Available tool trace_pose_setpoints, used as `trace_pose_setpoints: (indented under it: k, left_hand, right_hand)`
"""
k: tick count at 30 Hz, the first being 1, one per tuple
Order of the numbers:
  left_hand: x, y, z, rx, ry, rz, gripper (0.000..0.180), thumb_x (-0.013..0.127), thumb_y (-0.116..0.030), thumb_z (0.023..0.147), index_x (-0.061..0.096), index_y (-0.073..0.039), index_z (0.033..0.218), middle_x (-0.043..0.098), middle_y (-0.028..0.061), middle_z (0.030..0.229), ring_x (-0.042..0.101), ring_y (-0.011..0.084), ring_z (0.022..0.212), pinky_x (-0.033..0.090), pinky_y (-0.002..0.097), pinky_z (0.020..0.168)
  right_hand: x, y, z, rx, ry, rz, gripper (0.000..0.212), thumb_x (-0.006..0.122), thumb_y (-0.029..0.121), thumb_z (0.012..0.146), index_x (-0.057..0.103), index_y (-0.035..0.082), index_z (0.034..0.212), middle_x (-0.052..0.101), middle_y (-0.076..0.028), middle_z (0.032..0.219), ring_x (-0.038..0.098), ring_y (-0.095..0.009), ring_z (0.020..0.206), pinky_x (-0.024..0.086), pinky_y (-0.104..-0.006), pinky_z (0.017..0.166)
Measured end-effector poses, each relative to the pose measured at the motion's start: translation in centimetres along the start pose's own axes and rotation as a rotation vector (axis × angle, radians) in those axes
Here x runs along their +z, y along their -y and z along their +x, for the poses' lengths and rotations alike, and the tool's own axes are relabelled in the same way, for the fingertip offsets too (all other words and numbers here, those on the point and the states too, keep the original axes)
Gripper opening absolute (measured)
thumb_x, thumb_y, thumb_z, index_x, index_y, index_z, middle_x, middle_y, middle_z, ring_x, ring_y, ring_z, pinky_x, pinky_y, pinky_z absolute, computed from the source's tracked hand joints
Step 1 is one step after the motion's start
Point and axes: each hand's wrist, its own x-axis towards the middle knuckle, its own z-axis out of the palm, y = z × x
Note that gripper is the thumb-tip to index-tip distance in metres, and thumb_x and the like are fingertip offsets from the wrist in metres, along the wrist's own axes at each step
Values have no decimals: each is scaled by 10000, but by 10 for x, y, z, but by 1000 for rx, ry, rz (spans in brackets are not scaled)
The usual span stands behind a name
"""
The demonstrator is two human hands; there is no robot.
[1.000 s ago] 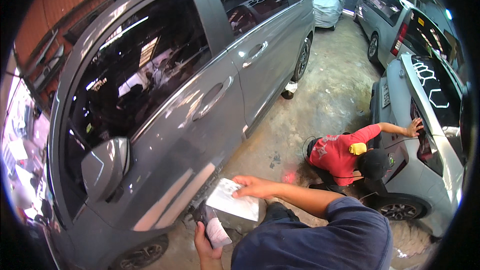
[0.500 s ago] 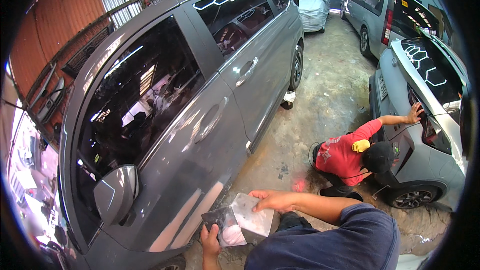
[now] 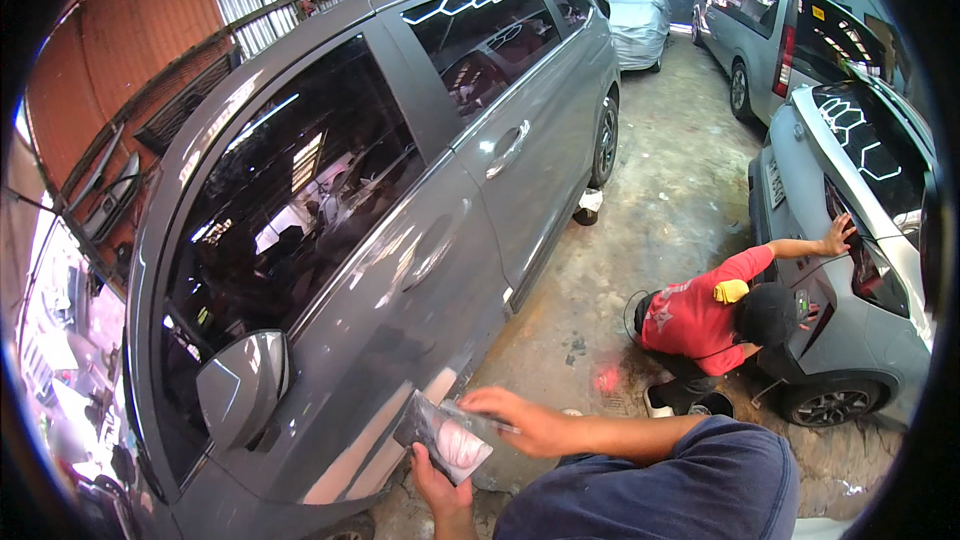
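Observation:
My left hand (image 3: pixel 438 490) grips a dark flat mixing board (image 3: pixel 424 422) from below, thumb on its near edge. On the board lies a mound of pale pink paste (image 3: pixel 462 446), apparently body filler. My right hand (image 3: pixel 525 422) pinches a thin flat spreader plate (image 3: pixel 478 416), which now shows almost edge-on over the board's far right side. Left of both hands is the grey car's front door (image 3: pixel 330 380). Low on that door run pinkish filler patches (image 3: pixel 352 468), partly hidden behind the board.
The side mirror (image 3: pixel 243 390) juts out from the grey car. On the right, a person in a red shirt (image 3: pixel 705 315) crouches with a hand on a silver car (image 3: pixel 850 290). A covered car (image 3: pixel 632 20) and a van (image 3: pixel 750 15) stand farther back on the concrete floor (image 3: pixel 650 180).
My right hand has turned the spreader from face-up to nearly edge-on and moved it left over the board. The board has tilted and shifted slightly. The view has shifted a little.

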Motion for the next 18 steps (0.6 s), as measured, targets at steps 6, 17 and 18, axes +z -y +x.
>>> trace_pose_setpoints:
  k: [6,17,18]
  left_hand:
    - [2,1,-4,85,-142,0,391,523,-257,1011,509,-36,1334,599,133,1274,598,269,1154,489,433,977]
    - [-12,-30,-11,107,-176,189,420,507,-242,1037,464,-19,1390,580,117,1305,576,225,1175,450,353,1011]
    - [-15,-29,-14,132,-164,298,408,502,-251,1040,481,-8,1366,592,126,1280,579,224,1152,450,346,995]
  right_hand:
    - [19,10,-9,-8,268,-385,830,607,-125,732,432,169,1488,361,-192,1462,420,-365,1337,372,-427,1104]
    - [-26,-39,-6,30,261,-827,623,605,-41,758,596,183,1339,548,-135,1325,475,-354,1297,396,-468,1091]
    - [-26,-24,12,-9,298,-917,616,602,-37,759,600,186,1333,556,-115,1317,471,-336,1305,381,-486,1102]
